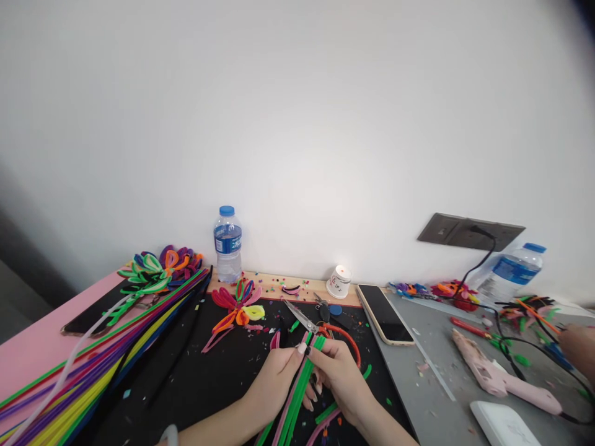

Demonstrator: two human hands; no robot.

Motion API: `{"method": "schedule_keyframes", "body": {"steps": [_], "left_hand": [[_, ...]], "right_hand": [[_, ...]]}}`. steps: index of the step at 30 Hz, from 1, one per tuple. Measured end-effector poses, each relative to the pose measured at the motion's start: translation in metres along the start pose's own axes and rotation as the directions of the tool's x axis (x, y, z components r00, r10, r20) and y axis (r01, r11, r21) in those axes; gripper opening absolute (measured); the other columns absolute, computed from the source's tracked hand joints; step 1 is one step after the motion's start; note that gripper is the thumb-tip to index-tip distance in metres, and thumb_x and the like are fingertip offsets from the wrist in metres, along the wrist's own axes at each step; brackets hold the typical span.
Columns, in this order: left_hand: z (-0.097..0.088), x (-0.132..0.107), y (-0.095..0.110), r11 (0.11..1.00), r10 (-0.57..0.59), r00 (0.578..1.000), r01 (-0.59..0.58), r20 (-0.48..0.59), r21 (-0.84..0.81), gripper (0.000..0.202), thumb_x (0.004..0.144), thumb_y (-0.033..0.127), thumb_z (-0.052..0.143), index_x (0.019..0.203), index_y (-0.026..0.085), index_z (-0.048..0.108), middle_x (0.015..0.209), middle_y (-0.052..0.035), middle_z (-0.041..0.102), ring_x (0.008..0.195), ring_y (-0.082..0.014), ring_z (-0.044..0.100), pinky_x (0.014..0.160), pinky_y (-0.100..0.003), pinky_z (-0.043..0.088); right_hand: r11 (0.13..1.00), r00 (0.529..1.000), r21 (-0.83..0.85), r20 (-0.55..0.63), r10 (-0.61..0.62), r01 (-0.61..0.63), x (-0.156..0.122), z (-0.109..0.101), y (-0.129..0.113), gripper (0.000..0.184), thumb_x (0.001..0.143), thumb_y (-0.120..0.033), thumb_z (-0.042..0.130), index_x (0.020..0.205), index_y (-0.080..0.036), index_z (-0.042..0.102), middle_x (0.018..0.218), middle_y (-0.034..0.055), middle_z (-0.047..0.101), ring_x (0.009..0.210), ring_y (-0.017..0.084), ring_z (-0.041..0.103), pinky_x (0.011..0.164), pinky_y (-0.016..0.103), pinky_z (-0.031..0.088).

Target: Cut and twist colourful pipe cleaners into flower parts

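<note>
Green and pink pipe cleaners run in a bundle between my two hands, over the black mat. My left hand pinches the bundle near its upper end. From the other side my right hand grips the same end, thumb close to the left thumb. Just beyond my fingertips lie scissors with orange handles, blades pointing up and left. A pipe-cleaner flower in red, orange, yellow and pink rests behind my left hand.
Long coloured pipe cleaners fill the left side. A water bottle, paper cup and phone stand or lie along the back. To the right are a pink glue gun, a white box and another person's hand.
</note>
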State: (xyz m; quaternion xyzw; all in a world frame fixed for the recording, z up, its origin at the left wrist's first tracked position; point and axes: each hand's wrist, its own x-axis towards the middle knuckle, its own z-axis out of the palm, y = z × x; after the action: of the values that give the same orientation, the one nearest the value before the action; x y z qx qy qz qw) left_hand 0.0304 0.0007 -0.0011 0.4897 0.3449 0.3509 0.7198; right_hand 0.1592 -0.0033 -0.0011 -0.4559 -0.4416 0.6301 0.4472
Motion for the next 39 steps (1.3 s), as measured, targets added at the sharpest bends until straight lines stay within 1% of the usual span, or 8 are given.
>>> {"method": "schedule_keyframes", "body": {"steps": [11,19,23,27,29,31,35,39], "left_hand": [[0.003,0.003,-0.001,0.998,-0.052,0.999,0.052,-0.001,0.025,0.058,0.080,0.060,0.036,0.067,0.008,0.061,0.047,-0.0054,0.059,0.035,-0.0129,0.055,0.033,-0.019,0.041],[-0.001,0.004,-0.004,0.998,-0.043,0.998,0.041,0.044,0.042,0.055,0.083,0.055,0.034,0.072,0.008,0.060,0.046,-0.0055,0.060,0.034,-0.0133,0.056,0.031,-0.017,0.038],[-0.003,0.006,-0.006,0.992,-0.076,0.985,0.090,0.152,-0.087,0.045,0.083,0.051,0.040,0.079,0.009,0.056,0.052,-0.0069,0.064,0.037,-0.0144,0.059,0.035,-0.019,0.043],[-0.003,0.006,-0.009,0.960,-0.176,0.938,0.231,0.299,-0.161,0.032,0.083,0.043,0.044,0.083,0.012,0.051,0.056,-0.0077,0.066,0.038,-0.0146,0.060,0.034,-0.017,0.041],[-0.003,0.006,-0.011,0.950,-0.197,0.930,0.259,0.310,-0.174,0.030,0.084,0.041,0.043,0.080,0.012,0.050,0.054,-0.0074,0.065,0.037,-0.0143,0.060,0.033,-0.017,0.041],[-0.003,0.007,-0.012,0.950,-0.192,0.940,0.250,0.282,-0.187,0.030,0.084,0.041,0.042,0.076,0.013,0.050,0.052,-0.0067,0.065,0.037,-0.0141,0.060,0.034,-0.017,0.042],[-0.007,0.009,-0.011,0.956,-0.166,0.964,0.209,0.209,-0.207,0.030,0.084,0.041,0.044,0.075,0.013,0.049,0.050,-0.0050,0.063,0.038,-0.0139,0.060,0.033,-0.016,0.041],[-0.009,0.011,-0.009,0.959,-0.162,0.968,0.200,0.192,-0.200,0.031,0.084,0.042,0.044,0.075,0.012,0.049,0.049,-0.0044,0.062,0.037,-0.0131,0.059,0.033,-0.015,0.040]], "right_hand": [[1.000,0.999,0.016,-0.031,0.021,-0.020,0.000,0.000,0.001,0.034,0.071,-0.039,0.065,0.054,-0.014,0.049,0.039,-0.0054,0.045,0.031,0.004,0.036,0.032,0.016,0.027],[0.993,0.998,0.115,-0.049,0.036,-0.030,0.001,-0.002,-0.003,0.028,0.069,-0.033,0.067,0.057,-0.012,0.055,0.042,-0.0050,0.045,0.034,0.003,0.033,0.032,0.014,0.024],[0.983,0.997,0.182,-0.066,0.036,-0.024,0.003,-0.008,-0.008,0.025,0.070,-0.033,0.067,0.061,-0.011,0.059,0.040,-0.0056,0.044,0.032,0.002,0.032,0.031,0.014,0.023],[0.985,0.997,0.174,-0.079,0.006,0.008,0.004,-0.013,-0.011,0.026,0.072,-0.035,0.066,0.064,-0.010,0.061,0.041,-0.0056,0.044,0.030,0.002,0.031,0.031,0.015,0.024],[0.988,0.997,0.150,-0.073,-0.014,0.024,0.005,-0.015,-0.012,0.025,0.073,-0.035,0.064,0.071,-0.010,0.064,0.043,-0.0055,0.044,0.031,0.002,0.030,0.031,0.015,0.024],[0.990,0.996,0.132,-0.080,-0.047,0.058,0.005,-0.016,-0.014,0.025,0.075,-0.034,0.063,0.085,-0.012,0.064,0.047,-0.0058,0.045,0.034,0.003,0.031,0.032,0.015,0.027],[0.982,0.986,0.134,-0.112,-0.121,0.135,0.007,-0.022,-0.016,0.038,0.081,-0.034,0.054,0.115,-0.017,0.053,0.047,-0.0059,0.045,0.040,0.007,0.038,0.035,0.016,0.033],[0.984,0.981,0.075,-0.115,-0.155,0.164,0.007,-0.027,-0.016,0.043,0.083,-0.036,0.049,0.121,-0.016,0.049,0.050,-0.0029,0.050,0.047,0.011,0.047,0.039,0.018,0.036]]}}
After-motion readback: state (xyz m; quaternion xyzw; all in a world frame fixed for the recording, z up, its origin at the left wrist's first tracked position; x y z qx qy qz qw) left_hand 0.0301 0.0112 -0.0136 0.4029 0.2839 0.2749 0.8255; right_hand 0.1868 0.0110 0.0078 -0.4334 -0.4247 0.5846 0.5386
